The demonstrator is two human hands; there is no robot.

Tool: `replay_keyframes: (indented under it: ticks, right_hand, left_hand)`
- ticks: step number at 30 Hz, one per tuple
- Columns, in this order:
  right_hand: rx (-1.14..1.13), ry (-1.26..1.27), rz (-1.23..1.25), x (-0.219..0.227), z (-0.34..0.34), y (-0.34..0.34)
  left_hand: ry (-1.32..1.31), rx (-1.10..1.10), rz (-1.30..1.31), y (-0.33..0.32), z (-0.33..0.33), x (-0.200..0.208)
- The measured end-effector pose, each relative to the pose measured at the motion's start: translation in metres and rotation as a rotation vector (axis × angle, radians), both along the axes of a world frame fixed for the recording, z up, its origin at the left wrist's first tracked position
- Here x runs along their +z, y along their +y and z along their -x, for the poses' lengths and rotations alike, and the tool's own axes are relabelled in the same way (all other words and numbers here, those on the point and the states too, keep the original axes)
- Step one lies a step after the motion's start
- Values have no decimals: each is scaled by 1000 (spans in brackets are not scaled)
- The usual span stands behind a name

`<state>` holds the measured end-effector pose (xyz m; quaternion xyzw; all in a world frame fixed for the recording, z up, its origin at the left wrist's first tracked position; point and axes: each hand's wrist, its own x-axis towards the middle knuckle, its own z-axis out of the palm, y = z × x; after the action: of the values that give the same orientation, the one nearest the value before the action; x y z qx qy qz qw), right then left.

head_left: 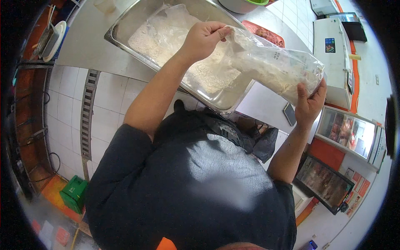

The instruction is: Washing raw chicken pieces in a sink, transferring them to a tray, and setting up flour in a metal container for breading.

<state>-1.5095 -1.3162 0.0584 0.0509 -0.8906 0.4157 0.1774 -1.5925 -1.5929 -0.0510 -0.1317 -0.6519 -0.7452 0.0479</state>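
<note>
A clear plastic bag [275,62] with whitish powder clinging inside is stretched between my two hands. My left hand [204,41] pinches its upper left edge, above a deep metal tray [131,21]. Around the bag's far right end my right hand [309,100] is closed, fingers behind and thumb in front. Pale flour-like powder [214,74] lies in the tray, heaped toward its near right end. Another crumpled clear bag [177,16] rests at the tray's far left, dusted with the same powder. The bag's left end hangs over the powder.
A red tray of what looks like raw meat [264,34] is behind the bag. A phone [289,114] lies on the counter near my right wrist. Beyond the metal tray stands a bowl with a green rim [256,2]. A glass-fronted display case [348,132] is at the right.
</note>
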Motion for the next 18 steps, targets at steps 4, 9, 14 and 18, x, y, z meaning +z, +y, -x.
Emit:
replay_keyframes:
  ticks: [4, 9, 14, 18]
  right_hand:
    - [-50, 89, -21, 2, 3, -4]
    - [-221, 188, -199, 3, 9, -13]
    - [-199, 338, -345, 3, 16, -11]
    - [-23, 393, -447, 14, 21, -7]
  left_hand:
    - [-15, 24, -19, 0, -13, 7]
    - [-30, 22, -17, 0, -29, 6]
    - [-52, 23, -49, -1, -39, 8]
    - [-75, 97, -78, -5, -39, 0]
